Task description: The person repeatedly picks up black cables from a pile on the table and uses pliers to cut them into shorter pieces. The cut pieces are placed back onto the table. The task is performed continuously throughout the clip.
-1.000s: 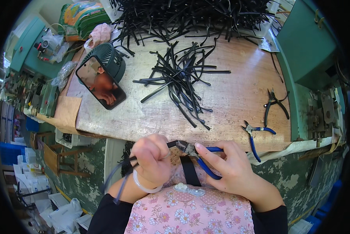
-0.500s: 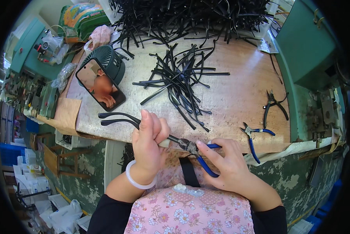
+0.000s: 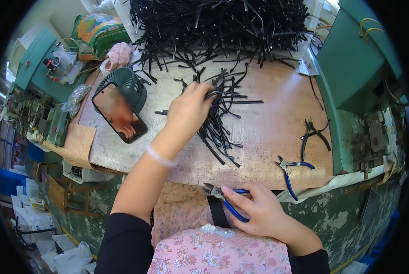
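My left hand [image 3: 191,106], wearing a pale bangle, reaches over the small heap of black eyeglass temples [image 3: 220,130] on the table. Its fingers curl down into the heap, closed around some of them; the fingertips are partly hidden. In front of my lap, my right hand [image 3: 259,208] grips blue-handled diagonal cutters [image 3: 217,191], jaws pointing up and left, with nothing between them. A second pair of blue-handled cutters [image 3: 284,165] lies by the right front edge. Black-handled cutters [image 3: 308,131] rest behind it.
A large mass of black temples [image 3: 222,32] fills the back of the table. A phone [image 3: 118,114] leans on a dark green fan [image 3: 129,82] at the left. Green machines stand left [image 3: 26,68] and right [image 3: 357,68]. A pink floral apron [image 3: 213,251] covers my lap.
My left hand has moved from the cutters up and forward to the heap; the temples it held are no longer at the cutters. My right hand still holds the cutters, slightly lower.
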The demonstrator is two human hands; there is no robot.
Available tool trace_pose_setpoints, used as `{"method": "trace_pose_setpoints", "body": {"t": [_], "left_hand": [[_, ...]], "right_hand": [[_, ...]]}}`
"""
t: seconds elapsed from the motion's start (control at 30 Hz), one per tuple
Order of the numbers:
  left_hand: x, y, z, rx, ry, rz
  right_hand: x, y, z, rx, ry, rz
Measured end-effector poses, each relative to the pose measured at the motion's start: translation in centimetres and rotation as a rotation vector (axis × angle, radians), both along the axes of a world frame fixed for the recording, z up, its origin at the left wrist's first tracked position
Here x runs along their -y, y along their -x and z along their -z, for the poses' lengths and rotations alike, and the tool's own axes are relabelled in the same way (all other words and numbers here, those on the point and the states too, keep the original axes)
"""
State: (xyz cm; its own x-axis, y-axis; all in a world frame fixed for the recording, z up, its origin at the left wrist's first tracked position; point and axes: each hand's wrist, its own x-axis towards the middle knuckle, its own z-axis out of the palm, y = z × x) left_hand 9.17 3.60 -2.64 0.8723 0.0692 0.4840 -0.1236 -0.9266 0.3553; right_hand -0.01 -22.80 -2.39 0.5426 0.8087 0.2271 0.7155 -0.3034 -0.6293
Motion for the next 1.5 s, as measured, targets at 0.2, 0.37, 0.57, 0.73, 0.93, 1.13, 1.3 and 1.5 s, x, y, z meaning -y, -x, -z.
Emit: {"method": "trace_pose_setpoints", "body": {"t": [0.2, 0.37, 0.57, 0.73, 0.93, 1.13, 1.3, 1.5], "left_hand": [[2.6, -7.7, 3.6, -0.203, -0.479, 0.119], [2.6, -3.0, -1.1, -0.184, -0.319, 0.113], [0.3, 5.7, -1.5, -0.265, 0.952, 0.318], [0.7, 10.2, -0.1, -0.38, 1.442, 0.431], [2.4, 11.1, 0.4, -0.427, 1.65, 0.307], [3.1, 11.5, -0.9, -0.383, 1.614, 0.287], [3.0, 11.5, -1.4, -0.396, 1.502, 0.368], [5.5, 13.3, -0.6, 0.197, 1.462, 0.281]], "right_hand": [[0.4, 0.2, -0.3, -0.025, 0.043, 0.021], [1.4, 0.0, 0.3, -0.125, 0.038, 0.034], [2.4, -0.6, 1.4, -0.673, -0.133, 0.132], [1.4, -0.7, 3.5, -0.864, -0.286, 0.239], [1.2, -0.9, 1.2, -0.089, -0.043, 0.075], [0.5, -0.7, -1.4, 0.209, 0.084, -0.021], [0.4, -1.2, -1.8, 0.234, 0.103, -0.048], [0.6, -1.5, -1.6, 0.092, 0.047, -0.049]]}}
